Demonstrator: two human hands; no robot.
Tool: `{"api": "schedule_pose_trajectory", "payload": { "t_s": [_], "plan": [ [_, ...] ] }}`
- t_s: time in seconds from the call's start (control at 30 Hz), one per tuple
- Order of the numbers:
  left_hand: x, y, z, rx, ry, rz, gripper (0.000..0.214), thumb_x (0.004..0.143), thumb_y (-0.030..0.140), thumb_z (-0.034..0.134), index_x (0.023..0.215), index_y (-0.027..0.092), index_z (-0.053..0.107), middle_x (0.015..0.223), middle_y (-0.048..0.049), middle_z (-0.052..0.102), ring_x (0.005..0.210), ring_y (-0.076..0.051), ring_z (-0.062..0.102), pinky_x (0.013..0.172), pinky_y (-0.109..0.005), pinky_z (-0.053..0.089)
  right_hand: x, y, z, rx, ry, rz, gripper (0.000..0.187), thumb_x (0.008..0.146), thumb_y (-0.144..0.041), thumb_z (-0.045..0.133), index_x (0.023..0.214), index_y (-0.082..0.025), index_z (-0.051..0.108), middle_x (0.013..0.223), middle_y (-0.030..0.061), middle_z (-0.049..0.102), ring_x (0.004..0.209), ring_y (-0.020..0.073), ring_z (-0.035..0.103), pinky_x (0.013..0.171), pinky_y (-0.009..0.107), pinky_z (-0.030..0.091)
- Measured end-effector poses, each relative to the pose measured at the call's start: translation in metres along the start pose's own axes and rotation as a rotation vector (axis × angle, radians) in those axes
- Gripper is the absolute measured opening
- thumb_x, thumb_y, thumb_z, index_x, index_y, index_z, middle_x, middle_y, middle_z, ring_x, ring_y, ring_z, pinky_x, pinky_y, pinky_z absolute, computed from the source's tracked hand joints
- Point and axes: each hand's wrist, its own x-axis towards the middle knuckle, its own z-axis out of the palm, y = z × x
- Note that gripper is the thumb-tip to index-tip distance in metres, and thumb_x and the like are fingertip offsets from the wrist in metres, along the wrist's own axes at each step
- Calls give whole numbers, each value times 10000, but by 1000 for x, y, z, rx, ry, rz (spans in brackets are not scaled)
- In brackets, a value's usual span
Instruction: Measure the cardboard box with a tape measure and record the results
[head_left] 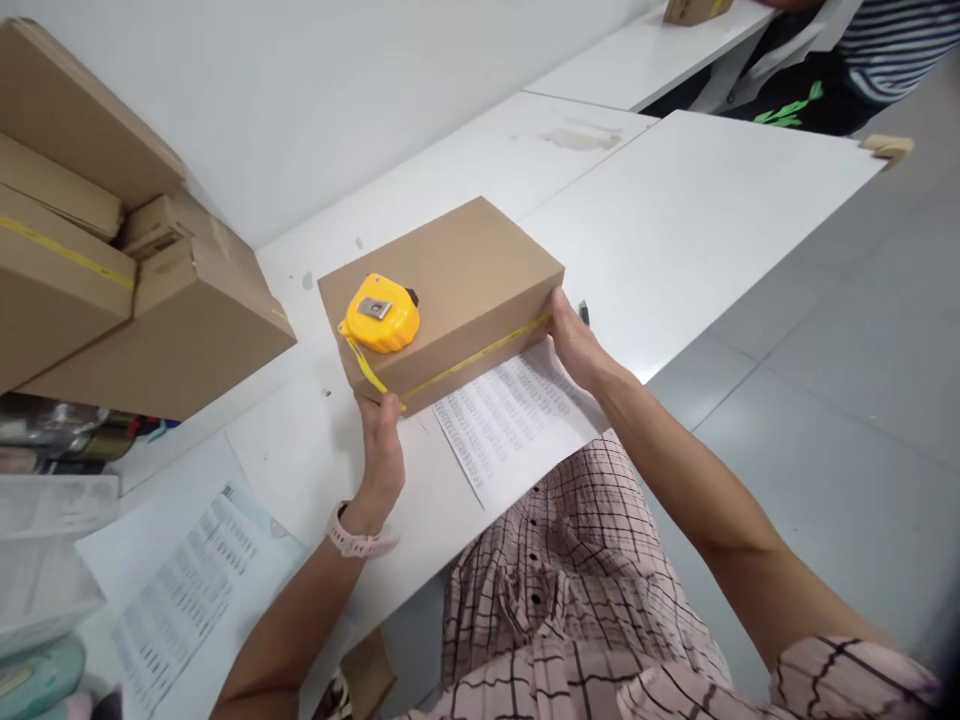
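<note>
A closed brown cardboard box [465, 260] is held between my two hands over the white table. My left hand [381, 445] grips its near left corner, some fingers hidden behind the side. At the near right corner, my right hand [574, 335] is closed on the box, its thumb on the front face. A yellow tape measure [382, 313] with a metal clip lies on top of the box, at the left. Its yellow wrist strap hangs over the edge toward my left hand. Yellow tape runs along the box's front side. Below the box lies a printed sheet [510, 425], partly covered.
Several cardboard boxes [157, 340] are stacked at the left. Another printed sheet [195, 590] lies at the lower left of the white table [720, 190]. A dark pen-like object [584, 312] is beside my right hand. A person in stripes [896, 45] is at the upper right.
</note>
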Motion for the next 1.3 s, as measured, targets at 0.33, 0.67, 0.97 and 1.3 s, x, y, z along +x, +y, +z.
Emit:
{"api": "schedule_pose_trajectory", "payload": {
  "t_s": [0.33, 0.67, 0.97, 1.3],
  "plan": [
    [-76, 23, 12, 486, -269, 533, 738, 952, 367, 579, 1596, 383, 218, 1649, -52, 345, 1552, -290, 271, 1251, -555, 294, 1, 22, -61, -713, 363, 118, 625, 932, -648, 485, 1353, -192, 548, 1212, 177, 678, 1230, 387, 556, 1033, 645, 419],
    [-49, -41, 38, 806, -778, 566, 1185, 843, 729, 616, 1629, 148, -55, 1693, -249, 122, 1578, -390, 72, 1264, -603, 90, 9, 34, -71, -739, 197, 188, 375, 920, -269, 465, 1242, -175, 634, 1034, 166, 712, 1074, 365, 653, 965, 635, 469],
    [-88, -13, 18, 850, -840, 602, 963, 931, 609, 571, 1627, 101, 141, 1663, -229, 248, 1562, -373, 192, 1258, -587, 203, -78, -12, -62, 141, 246, 39, 341, 840, -503, 665, 1110, -297, 630, 961, 43, 726, 981, 225, 709, 875, 433, 590],
    [-140, -7, 19, 1014, -720, 629, 544, 972, 149, 435, 1498, 12, 443, 1475, -289, 528, 1366, -390, 546, 1078, -554, 497, -122, -8, 54, 137, -116, 162, 411, 998, -622, 446, 1062, -257, 622, 839, 29, 695, 865, 197, 668, 868, 409, 523]
  ]
}}
